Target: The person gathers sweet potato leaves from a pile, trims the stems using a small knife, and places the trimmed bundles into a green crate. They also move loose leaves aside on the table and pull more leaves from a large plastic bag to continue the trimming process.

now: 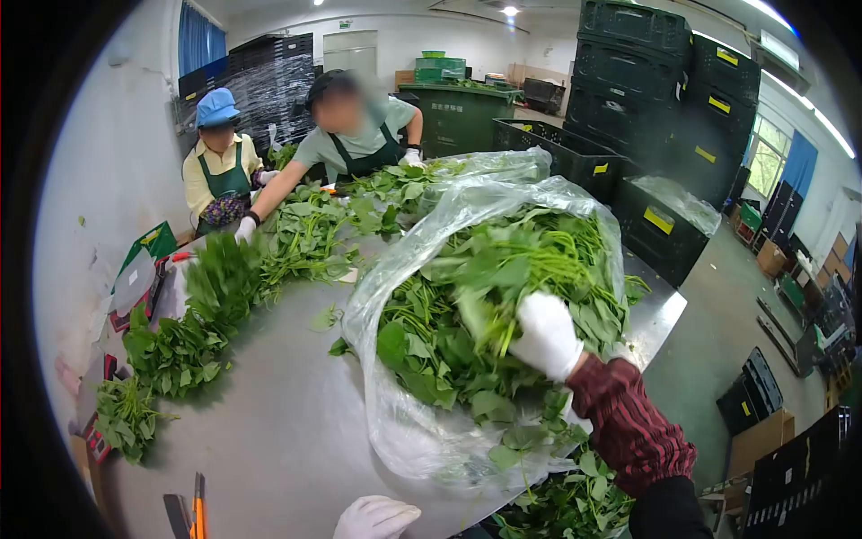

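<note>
My right hand point(546, 337), in a white glove with a dark red striped sleeve, grips a bunch of leafy green stems point(507, 274) over a large open clear plastic bag point(377, 413). More leafy greens point(431, 350) fill the bag, and some hang below its near edge. My left hand point(375, 518), also white-gloved, is low at the bottom edge of the view by the table's near side. Its fingers point right and lie together; whether anything is under them is hidden.
Bunches of greens point(175, 355) line the metal table's point(260, 431) left side near red scales point(112, 368). An orange-handled tool point(198, 512) lies at the near left. Two co-workers point(364, 135) point(218, 166) stand across the table. Black crates point(660, 225) stand at right.
</note>
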Available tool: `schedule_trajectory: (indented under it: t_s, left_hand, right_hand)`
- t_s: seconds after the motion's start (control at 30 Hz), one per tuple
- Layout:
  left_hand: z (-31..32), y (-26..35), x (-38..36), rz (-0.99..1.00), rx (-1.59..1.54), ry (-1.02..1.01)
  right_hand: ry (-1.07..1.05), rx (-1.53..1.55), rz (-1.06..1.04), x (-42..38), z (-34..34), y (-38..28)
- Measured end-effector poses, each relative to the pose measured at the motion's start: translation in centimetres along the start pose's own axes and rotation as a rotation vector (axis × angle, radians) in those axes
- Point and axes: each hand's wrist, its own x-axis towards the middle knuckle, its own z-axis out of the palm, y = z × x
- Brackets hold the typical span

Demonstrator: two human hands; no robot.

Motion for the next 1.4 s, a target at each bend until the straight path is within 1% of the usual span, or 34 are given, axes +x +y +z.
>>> schedule_trajectory:
  t_s: [0.03,0.1,0.17,0.23,0.27,0.3,0.33,0.37,0.43,0.5,0.53,0.57,0.63,0.7,0.73,0.77,0.8,0.87,0.9,0.97,1.03,1.07,1.1,1.17,1.2,1.23,1.33,1.4]
  left_hand:
    - [0.0,0.3,-0.1,-0.004,0.015,0.021]
    - [-0.1,1.3,0.2,-0.002,0.012,0.049]
    - [-0.3,2.2,0.5,-0.004,0.017,0.081]
    - [-0.4,3.2,0.4,0.042,0.059,0.146]
    - [-0.2,3.4,-0.1,0.029,0.060,0.143]
    - [0.3,3.1,-0.6,-0.025,0.099,0.134]
    - [0.9,2.8,-1.2,-0.079,0.141,0.125]
    - [1.2,2.5,-1.7,-0.096,0.147,0.127]
    - [1.6,1.9,-2.5,-0.070,0.193,0.115]
    - [1.7,1.9,-3.8,-0.088,0.198,0.097]
    - [2.0,1.8,-4.5,-0.103,0.205,0.100]
    - [2.2,1.7,-5.1,-0.116,0.210,0.101]
    - [2.6,1.8,-6.5,-0.137,0.210,0.114]
    - [2.8,2.1,-7.1,-0.147,0.209,0.129]
    - [3.0,2.6,-7.6,-0.157,0.205,0.150]
    - [3.1,3.0,-8.0,-0.167,0.203,0.172]
    - [3.5,3.3,-8.4,-0.169,0.207,0.176]
    - [4.3,3.8,-9.0,-0.114,0.173,0.161]
    - [4.2,4.2,-9.3,-0.115,0.183,0.167]
    - [3.7,4.9,-10.0,-0.081,0.184,0.142]
    - [3.1,5.0,-10.7,-0.088,0.202,0.162]
    - [2.8,5.1,-11.2,-0.117,0.231,0.212]
    - [2.5,5.3,-11.8,-0.148,0.257,0.261]
    - [1.9,5.8,-12.8,-0.200,0.276,0.257]
    - [1.6,5.9,-13.1,-0.217,0.291,0.280]
    - [1.2,6.0,-13.4,-0.233,0.310,0.305]
    - [0.2,6.3,-13.9,-0.258,0.340,0.323]
    - [-0.4,6.6,-14.0,-0.283,0.365,0.347]
  right_hand:
    - [-0.068,0.054,-0.084,-0.7,-1.4,-1.7]
    - [-0.333,0.141,-0.111,-2.1,-3.2,-5.5]
    - [-0.552,0.331,-0.291,-4.2,-2.7,-8.6]
    - [-0.407,0.473,-0.584,-7.7,0.3,-11.3]
    - [-0.409,0.493,-0.635,-9.1,2.1,-12.3]
    - [-0.412,0.516,-0.690,-9.9,3.2,-13.4]
    - [-0.356,0.328,-0.776,-9.9,3.1,-14.3]
    - [-0.454,0.168,-0.762,-10.5,4.4,-15.4]
    - [-0.270,0.001,-0.692,-10.5,3.1,-16.8]
    - [-0.324,-0.167,-0.679,-9.8,-2.3,-18.0]
    - [-0.370,-0.166,-0.675,-9.3,-5.2,-18.5]
    - [-0.323,0.070,-0.592,-9.2,-6.8,-18.4]
    - [-0.398,0.340,-0.188,-7.8,-11.4,-18.1]
    - [-0.378,0.104,0.236,-6.7,-11.8,-17.1]
    - [-0.303,0.073,0.308,-7.2,-10.2,-16.0]
    - [-0.329,0.122,0.377,-7.4,-8.0,-15.3]
    - [-0.401,0.196,0.422,-7.5,-5.8,-15.0]
    - [-0.318,0.264,0.428,-8.6,-0.2,-14.3]
    - [-0.267,0.298,0.399,-8.5,0.8,-14.0]
    - [-0.151,0.540,0.466,-6.3,-1.5,-14.6]
    - [0.166,0.613,0.495,-4.6,-2.9,-15.0]
    - [0.369,0.503,0.441,-3.6,-4.2,-15.5]
    - [0.400,0.689,0.632,-3.2,-5.6,-16.6]
    - [0.539,0.198,0.263,-2.8,-2.2,-16.0]
    - [0.315,0.266,0.271,-3.7,-0.2,-15.5]
    - [0.321,0.196,0.202,-3.6,-0.2,-15.8]
    - [0.307,0.156,0.191,-3.9,-0.8,-17.5]
    - [0.318,0.171,0.017,-4.0,-1.2,-19.4]
